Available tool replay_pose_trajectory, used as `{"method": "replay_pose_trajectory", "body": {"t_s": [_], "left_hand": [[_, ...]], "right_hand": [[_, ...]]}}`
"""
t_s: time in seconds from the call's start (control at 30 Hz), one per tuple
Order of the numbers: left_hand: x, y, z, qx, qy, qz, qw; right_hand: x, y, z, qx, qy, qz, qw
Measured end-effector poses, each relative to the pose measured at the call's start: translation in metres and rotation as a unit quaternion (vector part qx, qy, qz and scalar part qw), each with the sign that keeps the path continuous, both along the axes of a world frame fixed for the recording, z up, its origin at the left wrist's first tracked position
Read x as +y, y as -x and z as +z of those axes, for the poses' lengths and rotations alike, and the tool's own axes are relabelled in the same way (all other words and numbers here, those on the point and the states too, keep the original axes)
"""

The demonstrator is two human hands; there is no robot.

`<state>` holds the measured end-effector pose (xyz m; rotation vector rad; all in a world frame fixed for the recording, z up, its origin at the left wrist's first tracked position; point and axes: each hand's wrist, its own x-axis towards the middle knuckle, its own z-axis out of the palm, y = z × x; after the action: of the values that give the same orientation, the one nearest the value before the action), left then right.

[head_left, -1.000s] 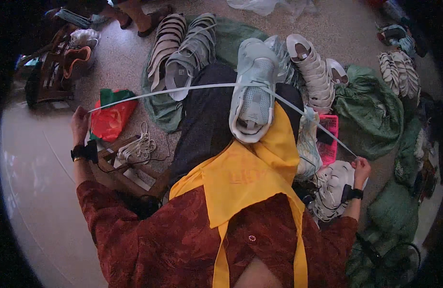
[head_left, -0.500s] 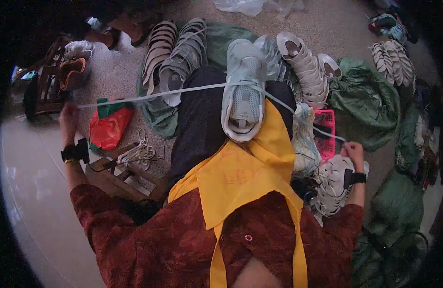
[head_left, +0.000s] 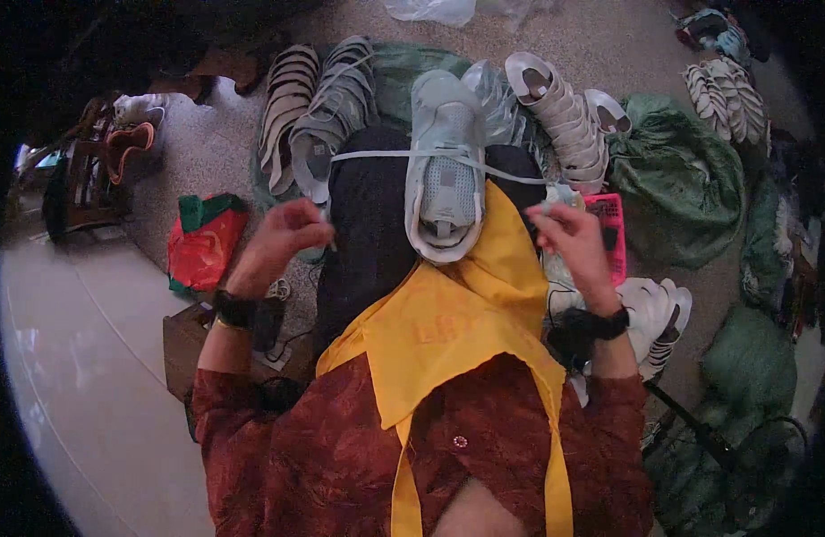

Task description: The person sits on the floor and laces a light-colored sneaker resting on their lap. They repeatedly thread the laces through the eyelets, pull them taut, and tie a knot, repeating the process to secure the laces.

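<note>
A pale grey-green sneaker point(head_left: 446, 125) rests on my lap, toe pointing away from me and heel opening toward me. Across its tongue runs a flat pale shoelace point(head_left: 372, 154), with a length coming out on each side. To the left of the shoe, my left hand point(head_left: 292, 234) is closed in a pinch where the left lace length bends down. My right hand point(head_left: 572, 240), over on the other side, pinches near the end of the right length. Both hands are raised and apart from the shoe itself.
Stacked shoe uppers stand beyond my knees, brownish and grey ones point(head_left: 287, 116) on the left, white ones point(head_left: 565, 125) on the right. A green sack point(head_left: 676, 179) and a pink basket point(head_left: 620, 268) lie to the right. A red and green bag point(head_left: 205, 242) sits at left.
Both hands have come inward from far out at either side toward the shoe. The lace, formerly pulled out long and taut, now has shorter spans beside the shoe.
</note>
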<state>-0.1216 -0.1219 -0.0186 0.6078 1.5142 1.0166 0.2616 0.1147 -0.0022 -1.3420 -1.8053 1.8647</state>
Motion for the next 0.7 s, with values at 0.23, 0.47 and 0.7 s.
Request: {"method": "replay_pose_trajectory", "body": {"t_s": [0.23, 0.47, 0.7], "left_hand": [[0.060, -0.053, 0.025, -0.055, -0.106, 0.028, 0.992], [0.087, -0.060, 0.018, -0.030, -0.170, 0.038, 0.984], [0.101, -0.064, 0.007, 0.036, -0.152, 0.062, 0.986]], "right_hand": [[-0.003, 0.078, 0.013, -0.046, -0.378, 0.099, 0.920], [0.019, 0.102, -0.006, 0.111, -0.147, -0.025, 0.983], [0.009, 0.098, -0.007, 0.151, -0.081, -0.056, 0.984]]}}
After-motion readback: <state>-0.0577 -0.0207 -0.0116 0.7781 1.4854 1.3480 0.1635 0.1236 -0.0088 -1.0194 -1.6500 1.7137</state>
